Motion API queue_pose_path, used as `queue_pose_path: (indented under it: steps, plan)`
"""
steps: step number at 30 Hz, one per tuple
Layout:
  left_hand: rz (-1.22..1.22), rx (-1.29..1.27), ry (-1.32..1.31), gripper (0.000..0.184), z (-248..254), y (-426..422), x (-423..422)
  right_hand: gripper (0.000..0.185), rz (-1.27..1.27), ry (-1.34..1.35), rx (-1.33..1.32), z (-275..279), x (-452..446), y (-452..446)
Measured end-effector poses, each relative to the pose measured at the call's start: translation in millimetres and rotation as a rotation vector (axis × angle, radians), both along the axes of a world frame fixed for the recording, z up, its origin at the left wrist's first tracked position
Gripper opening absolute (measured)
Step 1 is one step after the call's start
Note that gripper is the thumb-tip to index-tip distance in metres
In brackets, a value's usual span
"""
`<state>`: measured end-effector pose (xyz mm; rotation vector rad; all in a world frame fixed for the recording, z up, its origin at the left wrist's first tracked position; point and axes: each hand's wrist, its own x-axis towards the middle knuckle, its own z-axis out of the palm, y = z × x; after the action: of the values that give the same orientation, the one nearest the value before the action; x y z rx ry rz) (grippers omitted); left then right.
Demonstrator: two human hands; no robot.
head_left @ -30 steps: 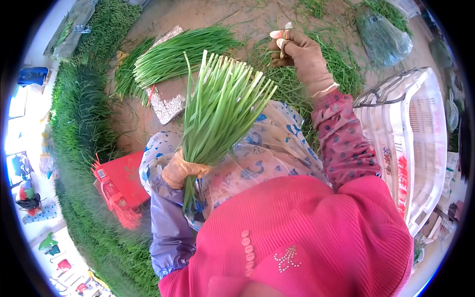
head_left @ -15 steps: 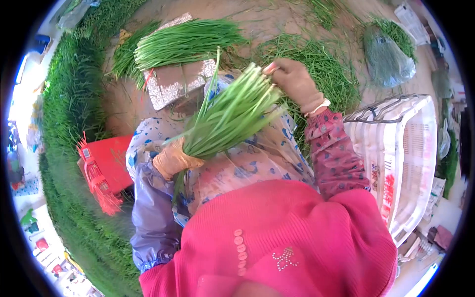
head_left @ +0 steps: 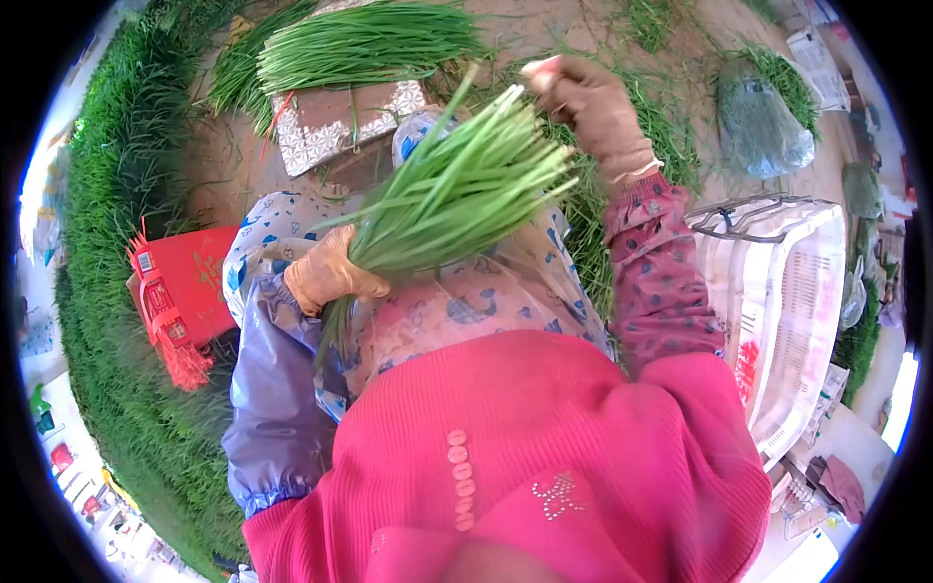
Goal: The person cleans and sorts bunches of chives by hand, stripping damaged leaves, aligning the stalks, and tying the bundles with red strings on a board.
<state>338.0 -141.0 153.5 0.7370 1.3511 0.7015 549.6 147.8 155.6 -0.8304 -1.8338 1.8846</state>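
Note:
My left hand (head_left: 335,270), in a tan glove, is wrapped round a bunch of green chives (head_left: 447,199) over my lap. The pale cut ends fan out to the upper right, and some leaves hang below my fist. One stalk sticks out above the others. Just beyond the pale ends is my right hand (head_left: 588,102), in a brown glove, apart from the bunch. Its fingers are curled together, with a pinkish-white tip showing at the thumb side; whether they pinch anything is too small to tell.
A neat pile of chives (head_left: 364,47) lies on a patterned box (head_left: 335,121) ahead. Loose chives (head_left: 671,126) cover the ground at right, near a plastic bag of greens (head_left: 763,117). A white crate (head_left: 792,311) stands right; a red box (head_left: 199,282) and stacked greens (head_left: 117,360) are left.
My right hand has drawn up and away from the pale ends it was touching. The bunch in my left hand has shifted slightly left, its ends more spread. The whole view has shifted a little.

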Motion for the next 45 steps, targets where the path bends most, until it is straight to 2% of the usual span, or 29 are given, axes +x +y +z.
queue_pose_path:
  steps: [1, 2, 5, 6, 7, 8, 9, 10, 12, 13, 15, 18, 19, 21, 23, 26, 28, 29, 30, 31, 33, 34, 35, 37, 39, 41, 43, 44, 45]
  plan:
    - [0.051, -0.020, -0.054, 0.047, 4, 0, 0, 0.018, -0.270, 0.042, -0.027, -7, -1, 10]
    - [0.101, -0.037, -0.104, 0.050, 7, 0, -2, 0.016, -0.353, 0.125, -0.047, -23, 6, 28]
    - [0.148, -0.050, -0.194, 0.058, 8, -3, -9, 0.019, -0.318, 0.129, -0.085, -9, 26, 27]
    - [0.268, 0.025, -0.293, 0.050, 8, -4, -4, 0.024, -0.100, -0.168, 0.190, -19, 31, 35]
    - [0.274, 0.049, -0.283, 0.050, 8, -2, -4, 0.031, 0.072, -0.363, 0.401, -32, 37, 36]
    - [0.321, 0.082, -0.393, 0.052, 9, 1, -4, 0.038, 0.244, -0.525, 0.631, -46, 42, 36]
    - [0.362, 0.112, -0.505, 0.054, 11, 5, -4, 0.049, 0.369, -0.586, 0.793, -51, 50, 26]
    - [0.342, 0.154, -0.513, 0.057, 14, 8, -1, 0.049, 0.363, -0.578, 0.810, -46, 49, 18]
    - [0.367, 0.159, -0.535, 0.059, 16, 14, 2, 0.078, 0.316, -0.233, 0.236, -38, 33, -4]
    - [0.392, 0.148, -0.564, 0.060, 16, 15, 4, 0.078, 0.317, -0.229, 0.242, -33, 19, -14]
    - [0.375, 0.105, -0.444, 0.064, 12, 17, 5, 0.115, 0.334, 0.453, -0.285, -18, -12, -35]
    - [0.146, 0.144, -0.092, 0.063, -12, 21, 4, 0.125, 0.280, 0.583, -0.377, -5, -31, -44]
    - [0.148, 0.147, -0.092, 0.063, -15, 20, 5, 0.125, 0.283, 0.582, -0.374, -6, -35, -44]
    - [-0.011, 0.278, 0.264, 0.061, -17, 17, 11, 0.124, 0.185, 0.692, -0.487, -19, -43, -43]
    - [-0.034, 0.233, 0.350, 0.060, -38, 4, 14, 0.122, 0.214, 0.686, -0.441, -35, -45, -31]
    - [-0.102, 0.152, 0.518, 0.057, -53, 0, 18, 0.121, 0.343, 0.673, -0.567, -19, -41, -31]
    - [-0.152, 0.212, 0.219, 0.058, -24, 13, 23, 0.118, 0.340, 0.612, -0.589, -8, -38, -26]
    - [-0.149, 0.208, 0.214, 0.058, -14, 17, 24, 0.116, 0.339, 0.555, -0.611, -6, -38, -24]
    - [-0.221, 0.105, 0.231, 0.059, -5, 21, 23, 0.108, 0.408, 0.707, -0.600, -16, -38, -24]
    - [-0.295, 0.001, 0.249, 0.060, -1, 24, 22, 0.108, 0.408, 0.707, -0.604, -24, -40, -22]
    - [-0.283, -0.031, 0.253, 0.063, -2, 28, 24, 0.106, 0.451, 0.783, -0.598, -37, -43, -21]
    - [-0.269, -0.061, 0.256, 0.067, -3, 30, 25, 0.099, 0.435, 0.864, -0.681, -44, -47, -25]
    - [-0.269, -0.062, 0.256, 0.067, -5, 30, 27, 0.099, 0.435, 0.864, -0.682, -50, -46, -26]
    - [-0.300, 0.062, 0.489, 0.067, -13, 29, 30, 0.086, 0.319, 0.901, -0.903, -60, -45, -28]
    - [-0.337, 0.080, 0.543, 0.071, -32, 26, 31, 0.080, 0.228, 0.822, -0.940, -68, -42, -26]
    - [-0.379, 0.101, 0.593, 0.075, -45, 23, 29, 0.076, 0.546, 0.997, -0.972, -85, -42, -19]
    - [-0.458, 0.093, 0.324, 0.075, -47, 31, 23, 0.080, 0.608, 1.011, -1.005, -122, -45, -3]
    - [-0.468, 0.092, 0.320, 0.075, -44, 37, 21, 0.083, 0.682, 1.027, -1.035, -143, -46, 5]
    - [-0.410, -0.097, 0.044, 0.076, -38, 44, 18, 0.078, 0.593, 1.011, -0.929, -113, -39, -3]
